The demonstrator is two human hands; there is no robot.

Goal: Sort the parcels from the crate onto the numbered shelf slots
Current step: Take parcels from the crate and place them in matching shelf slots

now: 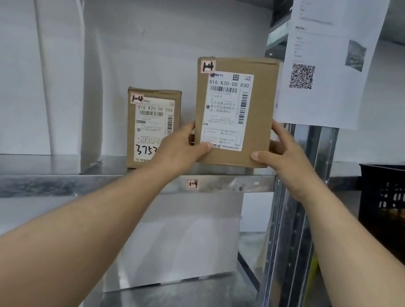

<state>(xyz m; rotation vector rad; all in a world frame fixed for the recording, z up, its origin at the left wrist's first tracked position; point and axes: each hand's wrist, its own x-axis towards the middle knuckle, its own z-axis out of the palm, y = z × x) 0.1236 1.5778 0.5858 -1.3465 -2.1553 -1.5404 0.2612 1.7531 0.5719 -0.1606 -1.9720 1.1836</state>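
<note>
Parcel point(232, 111), brown cardboard: upright, long axis vertical, label facing outward, on shelf point(37, 183) above slot tag 1-4 point(192, 184). Left hand point(181, 148) pinches lower left corner, thumb on front; right hand point(284, 151) grips lower right edge, fingers point(277, 131) curled behind. Second parcel point(150, 128) upright just to its left

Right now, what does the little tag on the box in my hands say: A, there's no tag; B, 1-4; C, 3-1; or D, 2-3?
B: the tag at the top left corner of the held parcel reads 1-4, matching the label on the shelf edge below it.
</note>
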